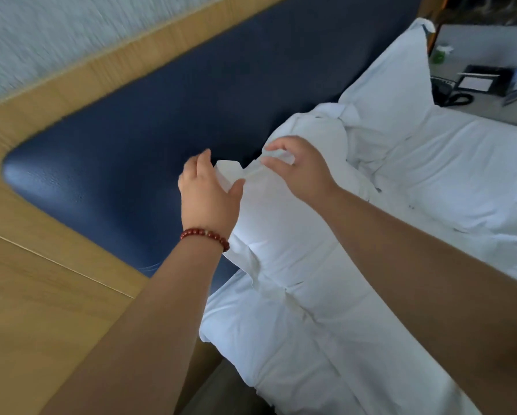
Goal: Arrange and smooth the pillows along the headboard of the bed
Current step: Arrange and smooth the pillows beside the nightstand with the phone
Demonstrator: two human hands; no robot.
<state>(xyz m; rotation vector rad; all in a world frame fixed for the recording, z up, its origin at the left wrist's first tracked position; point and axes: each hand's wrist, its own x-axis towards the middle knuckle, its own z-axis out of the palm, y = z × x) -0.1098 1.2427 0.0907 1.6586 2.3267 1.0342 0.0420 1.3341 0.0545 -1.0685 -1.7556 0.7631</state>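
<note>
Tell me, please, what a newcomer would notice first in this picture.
Two bare hands meet at the centre: the left hand and the right hand both hold the top edge of a white pillow, upright before the navy padded headboard. A red bead bracelet on the left wrist stands out against the white linen.

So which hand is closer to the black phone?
Right. The right hand pinches the top edge of the pillow, on the side toward the phone on the nightstand. The left hand grips its corner farther away, by the blue headboard.
</note>
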